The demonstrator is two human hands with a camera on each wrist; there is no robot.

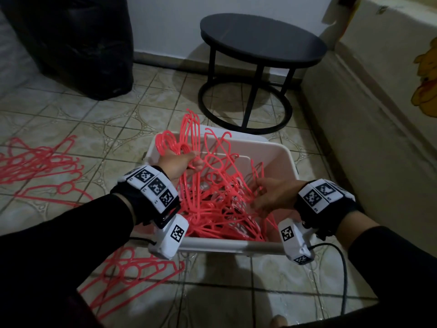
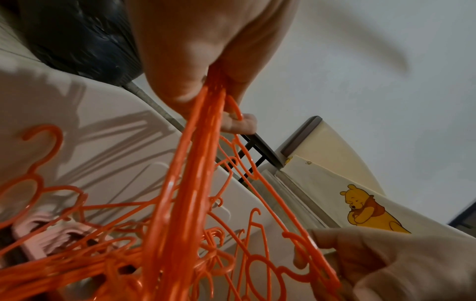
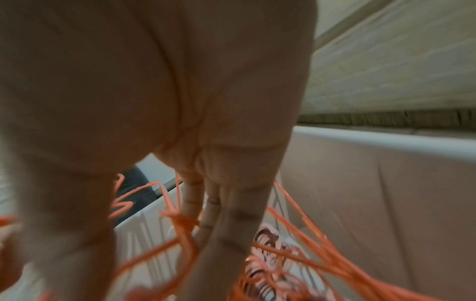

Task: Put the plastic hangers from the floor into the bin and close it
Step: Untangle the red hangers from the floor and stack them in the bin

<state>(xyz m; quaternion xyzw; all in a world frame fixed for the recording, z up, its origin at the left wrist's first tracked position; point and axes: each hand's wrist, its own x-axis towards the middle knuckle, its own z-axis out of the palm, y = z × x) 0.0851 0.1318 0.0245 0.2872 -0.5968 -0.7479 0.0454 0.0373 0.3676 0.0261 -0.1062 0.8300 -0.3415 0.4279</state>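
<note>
Loading step: my left hand grips a bunch of hangers over the bin; my right hand, fingers loosely spread, steadies the tangle beneath. Next, let go and fetch the floor hangers to my left.

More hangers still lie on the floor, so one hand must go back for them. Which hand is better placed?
Probably the left hand, once it drops its bundle into the bin: both floor piles lie on its side. The right hand is farther away, fingers among the binned hangers.

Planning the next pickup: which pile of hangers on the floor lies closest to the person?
The pile just left of the bin's near rim, beside the left forearm. The other pile lies farther out on the tiles, at the far left.
</note>
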